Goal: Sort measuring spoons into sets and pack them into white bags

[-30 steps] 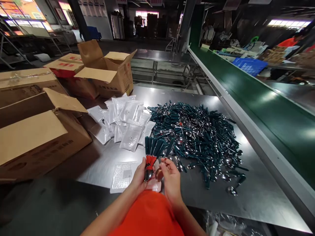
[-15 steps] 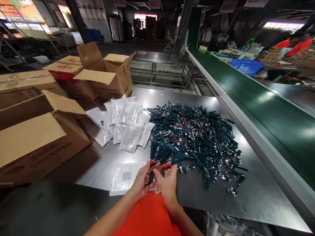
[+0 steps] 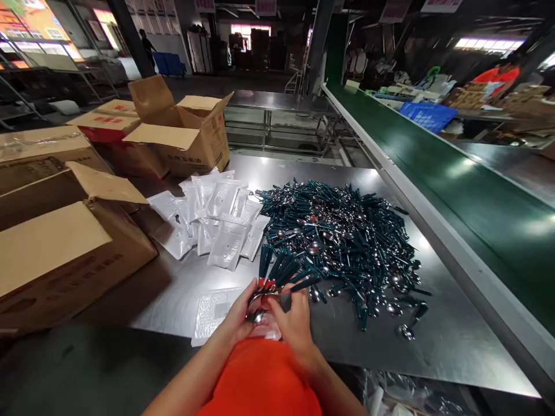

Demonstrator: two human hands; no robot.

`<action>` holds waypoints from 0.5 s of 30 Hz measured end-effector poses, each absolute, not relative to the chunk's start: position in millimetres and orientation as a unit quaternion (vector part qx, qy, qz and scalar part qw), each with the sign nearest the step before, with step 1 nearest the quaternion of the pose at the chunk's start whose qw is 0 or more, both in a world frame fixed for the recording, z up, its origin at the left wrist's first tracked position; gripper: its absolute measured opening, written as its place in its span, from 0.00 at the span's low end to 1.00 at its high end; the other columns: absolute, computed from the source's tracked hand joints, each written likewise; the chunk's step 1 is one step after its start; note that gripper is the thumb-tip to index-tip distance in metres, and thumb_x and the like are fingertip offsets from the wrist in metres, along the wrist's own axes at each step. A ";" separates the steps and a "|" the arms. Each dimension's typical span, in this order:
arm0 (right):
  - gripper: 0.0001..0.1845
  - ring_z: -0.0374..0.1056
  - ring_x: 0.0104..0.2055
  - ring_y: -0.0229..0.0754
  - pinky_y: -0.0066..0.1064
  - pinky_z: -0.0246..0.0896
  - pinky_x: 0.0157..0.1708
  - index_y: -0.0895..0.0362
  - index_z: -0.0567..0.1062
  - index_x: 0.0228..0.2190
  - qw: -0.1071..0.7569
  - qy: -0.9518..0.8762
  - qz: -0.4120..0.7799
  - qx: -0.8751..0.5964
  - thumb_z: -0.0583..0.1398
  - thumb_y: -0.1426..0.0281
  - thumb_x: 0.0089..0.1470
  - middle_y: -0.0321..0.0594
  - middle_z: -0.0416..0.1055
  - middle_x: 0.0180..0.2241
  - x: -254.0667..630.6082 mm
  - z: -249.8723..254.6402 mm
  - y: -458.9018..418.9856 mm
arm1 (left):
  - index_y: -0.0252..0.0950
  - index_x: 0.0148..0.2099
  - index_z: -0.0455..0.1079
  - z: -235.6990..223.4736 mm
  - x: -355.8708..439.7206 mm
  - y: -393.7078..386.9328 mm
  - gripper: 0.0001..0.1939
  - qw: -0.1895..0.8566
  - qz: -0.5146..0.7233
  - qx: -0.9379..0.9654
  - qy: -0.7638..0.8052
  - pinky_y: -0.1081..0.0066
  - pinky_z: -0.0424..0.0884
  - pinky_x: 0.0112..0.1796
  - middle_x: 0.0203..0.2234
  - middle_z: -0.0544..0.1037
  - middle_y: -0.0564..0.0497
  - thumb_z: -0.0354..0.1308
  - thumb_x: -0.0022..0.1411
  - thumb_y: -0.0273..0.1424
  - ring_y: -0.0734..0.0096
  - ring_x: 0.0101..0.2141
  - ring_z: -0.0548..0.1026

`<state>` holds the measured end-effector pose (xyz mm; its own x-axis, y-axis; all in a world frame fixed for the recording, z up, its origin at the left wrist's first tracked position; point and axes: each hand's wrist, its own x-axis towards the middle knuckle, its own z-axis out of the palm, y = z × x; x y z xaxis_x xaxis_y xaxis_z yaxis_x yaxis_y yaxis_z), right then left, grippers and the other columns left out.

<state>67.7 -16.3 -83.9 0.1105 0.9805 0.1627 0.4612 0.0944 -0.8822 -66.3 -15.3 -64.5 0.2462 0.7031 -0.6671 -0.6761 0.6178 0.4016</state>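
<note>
My left hand (image 3: 237, 316) and my right hand (image 3: 296, 323) meet at the near edge of the steel table (image 3: 442, 346), both closed around a fanned bunch of spoons (image 3: 281, 274) with dark green handles and red collars. The metal bowls point toward me and the handles fan away toward a big pile of the same green-handled spoons (image 3: 342, 242) just beyond. A clear bubble pouch (image 3: 212, 312) lies flat under my left hand. More white and clear pouches (image 3: 212, 219) are heaped to the left of the pile.
Open cardboard boxes stand at the left (image 3: 65, 254) and at the back left (image 3: 182, 133). A green conveyor belt (image 3: 455, 179) runs along the right side of the table. Another person in orange (image 3: 498, 75) works far right.
My right hand has closed in on the bunch from the side and now grips it together with my left. The handles have fanned out and tilted to the right.
</note>
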 end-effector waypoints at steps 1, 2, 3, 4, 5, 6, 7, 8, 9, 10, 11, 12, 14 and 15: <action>0.10 0.66 0.44 0.55 0.50 0.62 0.47 0.50 0.69 0.32 0.437 -0.602 0.291 -0.602 0.62 0.63 0.46 0.44 0.70 0.36 67.0 -85.8 -17.6 | 0.31 0.39 0.75 -65.0 -64.2 -15.9 0.20 0.781 0.445 0.024 0.438 0.77 0.65 0.16 0.25 0.79 0.49 0.63 0.57 0.45 0.73 0.21 0.73; 0.11 0.65 0.43 0.56 0.51 0.61 0.47 0.51 0.69 0.33 0.435 -0.606 0.284 -0.603 0.62 0.62 0.46 0.44 0.70 0.36 66.0 -87.8 -19.2 | 0.31 0.39 0.76 -65.8 -61.5 -16.6 0.21 0.770 0.456 0.040 0.444 0.77 0.64 0.16 0.24 0.79 0.49 0.64 0.55 0.46 0.73 0.21 0.73; 0.12 0.65 0.43 0.56 0.51 0.62 0.46 0.51 0.69 0.33 0.431 -0.610 0.277 -0.605 0.62 0.61 0.47 0.45 0.70 0.36 64.8 -89.7 -20.8 | 0.31 0.38 0.76 -66.9 -58.8 -17.2 0.23 0.758 0.470 0.060 0.449 0.78 0.63 0.17 0.24 0.79 0.50 0.66 0.52 0.48 0.74 0.20 0.72; 0.12 0.66 0.42 0.56 0.51 0.62 0.45 0.52 0.70 0.34 0.426 -0.614 0.271 -0.607 0.62 0.62 0.47 0.45 0.70 0.35 63.4 -91.3 -22.3 | 0.31 0.37 0.76 -68.2 -56.1 -17.8 0.25 0.743 0.486 0.079 0.453 0.77 0.63 0.17 0.23 0.78 0.49 0.66 0.50 0.50 0.74 0.20 0.71; 0.12 0.66 0.41 0.56 0.51 0.63 0.43 0.53 0.70 0.34 0.420 -0.619 0.267 -0.608 0.62 0.62 0.48 0.46 0.70 0.35 62.0 -92.6 -23.6 | 0.30 0.36 0.76 -69.5 -53.7 -18.1 0.27 0.730 0.500 0.095 0.456 0.77 0.63 0.18 0.22 0.78 0.49 0.66 0.49 0.52 0.74 0.20 0.71; 0.12 0.66 0.41 0.55 0.50 0.64 0.42 0.53 0.70 0.35 0.416 -0.624 0.265 -0.607 0.62 0.63 0.48 0.45 0.70 0.35 60.7 -93.6 -24.5 | 0.30 0.35 0.76 -70.7 -51.9 -18.2 0.28 0.720 0.511 0.108 0.457 0.76 0.64 0.19 0.22 0.78 0.49 0.66 0.48 0.54 0.73 0.20 0.71; 0.11 0.66 0.41 0.54 0.49 0.64 0.42 0.53 0.70 0.35 0.414 -0.628 0.266 -0.603 0.62 0.64 0.48 0.45 0.70 0.35 59.5 -94.1 -25.2 | 0.31 0.34 0.76 -71.8 -50.5 -18.2 0.29 0.714 0.519 0.116 0.456 0.75 0.65 0.21 0.22 0.79 0.48 0.66 0.47 0.55 0.72 0.21 0.72; 0.11 0.67 0.42 0.54 0.49 0.64 0.42 0.53 0.71 0.36 0.415 -0.632 0.265 -0.598 0.62 0.65 0.48 0.45 0.71 0.36 58.5 -94.4 -25.5 | 0.31 0.33 0.76 -72.7 -49.6 -18.0 0.29 0.710 0.525 0.121 0.454 0.74 0.66 0.22 0.23 0.79 0.48 0.66 0.46 0.55 0.71 0.22 0.73; 0.12 0.67 0.43 0.55 0.49 0.64 0.44 0.53 0.71 0.36 0.419 -0.635 0.263 -0.594 0.62 0.65 0.47 0.46 0.71 0.37 57.7 -94.2 -25.6 | 0.31 0.33 0.76 -73.4 -49.1 -17.7 0.29 0.708 0.530 0.124 0.449 0.74 0.66 0.23 0.23 0.79 0.48 0.67 0.45 0.55 0.71 0.22 0.73; 0.13 0.66 0.44 0.55 0.50 0.64 0.45 0.53 0.72 0.37 0.423 -0.636 0.261 -0.590 0.62 0.66 0.47 0.46 0.71 0.39 57.1 -93.8 -25.5 | 0.31 0.34 0.76 -74.0 -48.8 -17.5 0.29 0.709 0.533 0.124 0.446 0.74 0.66 0.23 0.23 0.79 0.48 0.68 0.45 0.54 0.70 0.22 0.74; 0.14 0.66 0.46 0.56 0.51 0.63 0.47 0.53 0.72 0.37 0.426 -0.636 0.260 -0.588 0.63 0.66 0.46 0.47 0.71 0.40 56.8 -93.1 -25.6 | 0.31 0.34 0.76 -74.5 -48.7 -17.4 0.28 0.708 0.536 0.121 0.443 0.74 0.66 0.23 0.23 0.79 0.48 0.68 0.44 0.53 0.71 0.22 0.73; 0.16 0.65 0.47 0.57 0.52 0.62 0.48 0.52 0.72 0.38 0.429 -0.634 0.263 -0.588 0.65 0.66 0.44 0.47 0.71 0.41 56.9 -92.2 -25.7 | 0.31 0.34 0.76 -74.9 -48.6 -17.4 0.28 0.707 0.540 0.115 0.442 0.74 0.66 0.23 0.22 0.79 0.49 0.69 0.44 0.53 0.72 0.21 0.73; 0.20 0.66 0.45 0.57 0.53 0.62 0.47 0.52 0.71 0.36 0.438 -0.612 0.294 -0.589 0.68 0.65 0.38 0.45 0.71 0.38 58.2 -89.6 -26.2 | 0.31 0.32 0.75 -75.1 -48.9 -17.9 0.28 0.703 0.546 0.101 0.444 0.76 0.65 0.22 0.20 0.77 0.50 0.68 0.44 0.53 0.74 0.20 0.71; 0.19 0.66 0.42 0.55 0.51 0.63 0.45 0.51 0.70 0.33 0.442 -0.598 0.312 -0.592 0.68 0.64 0.37 0.42 0.71 0.35 59.8 -87.7 -26.3 | 0.31 0.31 0.74 -74.9 -49.4 -18.3 0.29 0.704 0.543 0.094 0.449 0.77 0.63 0.20 0.18 0.76 0.51 0.68 0.44 0.55 0.75 0.18 0.70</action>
<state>59.8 -26.3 -87.7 0.0913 0.9831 0.1587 0.4322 0.1044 -0.8957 -49.4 -18.3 -74.9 0.0080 0.8481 -0.5297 -0.6792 0.3934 0.6196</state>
